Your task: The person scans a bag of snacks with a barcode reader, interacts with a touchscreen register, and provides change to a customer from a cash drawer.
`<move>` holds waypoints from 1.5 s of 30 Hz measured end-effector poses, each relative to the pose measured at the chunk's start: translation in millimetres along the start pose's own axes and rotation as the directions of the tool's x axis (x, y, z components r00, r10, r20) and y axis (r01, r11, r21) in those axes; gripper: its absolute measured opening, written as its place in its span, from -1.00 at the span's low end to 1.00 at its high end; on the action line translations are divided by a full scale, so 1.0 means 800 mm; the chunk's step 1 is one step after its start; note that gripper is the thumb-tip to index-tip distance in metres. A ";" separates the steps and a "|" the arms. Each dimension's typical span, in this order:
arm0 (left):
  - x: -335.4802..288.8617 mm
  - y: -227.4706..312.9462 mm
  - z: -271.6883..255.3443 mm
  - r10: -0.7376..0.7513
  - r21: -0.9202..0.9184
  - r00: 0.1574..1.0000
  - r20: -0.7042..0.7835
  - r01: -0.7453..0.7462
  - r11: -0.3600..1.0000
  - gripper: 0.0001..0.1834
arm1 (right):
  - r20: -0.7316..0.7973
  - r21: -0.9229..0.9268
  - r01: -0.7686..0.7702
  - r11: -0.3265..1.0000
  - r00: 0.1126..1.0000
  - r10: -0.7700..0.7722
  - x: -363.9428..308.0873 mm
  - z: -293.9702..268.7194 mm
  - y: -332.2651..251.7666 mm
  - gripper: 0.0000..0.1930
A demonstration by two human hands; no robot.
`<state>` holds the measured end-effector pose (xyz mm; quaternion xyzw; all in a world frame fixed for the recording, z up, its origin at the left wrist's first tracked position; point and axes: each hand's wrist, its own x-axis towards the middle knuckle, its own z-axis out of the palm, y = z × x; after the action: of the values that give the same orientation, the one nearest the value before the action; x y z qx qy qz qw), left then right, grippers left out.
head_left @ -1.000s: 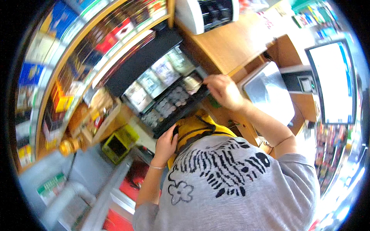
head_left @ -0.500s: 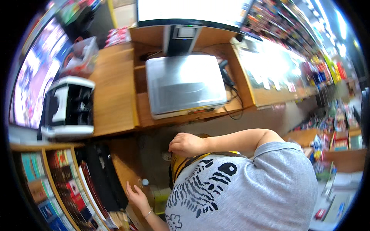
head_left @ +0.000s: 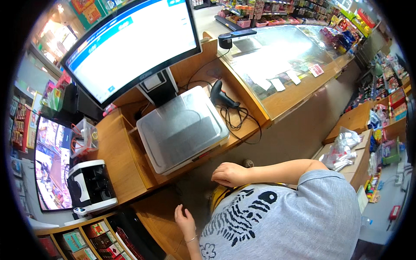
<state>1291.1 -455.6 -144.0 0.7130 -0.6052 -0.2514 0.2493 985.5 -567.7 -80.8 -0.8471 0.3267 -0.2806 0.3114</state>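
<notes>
In front of my striped-print grey shirt, my right hand (head_left: 233,174) is bent in with its fingers curled together; the palm side is hidden and no object shows in it. Lower and to the left, my left hand (head_left: 185,222) has its fingers apart and holds nothing, a thin bracelet at the wrist. Beyond both hands, a flat silver weighing scale (head_left: 184,130) sits in the recess of the wooden counter (head_left: 119,151). A black handheld barcode scanner (head_left: 223,96) with a coiled cable lies to its right. Neither hand touches them.
A large monitor (head_left: 134,47) stands behind the scale. At left are a white-and-black machine (head_left: 93,185), a clear bin (head_left: 86,138), a second screen (head_left: 53,164) and a shelf of small boxes (head_left: 74,240). A glass-topped counter (head_left: 277,54) runs right; plastic bags (head_left: 342,151) lie near shelves.
The view has turned, so the monitor, scale and scanner show more fully. My right hand stays curled at my front and my left hand stays open; both sit further right in view.
</notes>
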 end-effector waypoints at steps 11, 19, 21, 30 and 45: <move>0.026 0.261 0.116 0.224 -0.058 0.974 0.040 -0.221 0.973 -0.70 | -0.118 0.015 -0.050 0.999 0.992 0.051 -0.131 -0.149 0.096 -0.87; 0.081 0.374 0.139 0.455 -0.125 0.886 0.089 -0.444 0.888 -0.67 | -0.311 -0.082 -0.223 0.971 0.932 0.188 -0.208 -0.219 0.113 -0.86; 0.105 0.392 0.154 0.539 -0.172 0.835 0.111 -0.518 0.838 -0.66 | -0.402 -0.069 -0.335 0.940 0.871 0.282 -0.232 -0.228 0.109 -0.89; 0.177 0.541 0.280 0.846 -0.419 0.475 0.241 -0.735 0.532 -0.67 | -0.674 0.056 -0.812 0.581 0.399 0.622 -0.431 -0.196 0.079 -0.88; 0.020 0.737 0.572 0.780 -0.587 -0.180 0.600 -0.760 0.277 -0.75 | -0.822 0.283 -0.864 0.416 0.005 0.569 -0.662 -0.258 0.139 -0.79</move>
<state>556.6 -579.2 -98.7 -0.0299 -0.9329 -0.3578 0.0288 469.6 -319.0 -170.0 -0.3303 0.8572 -0.3881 0.0736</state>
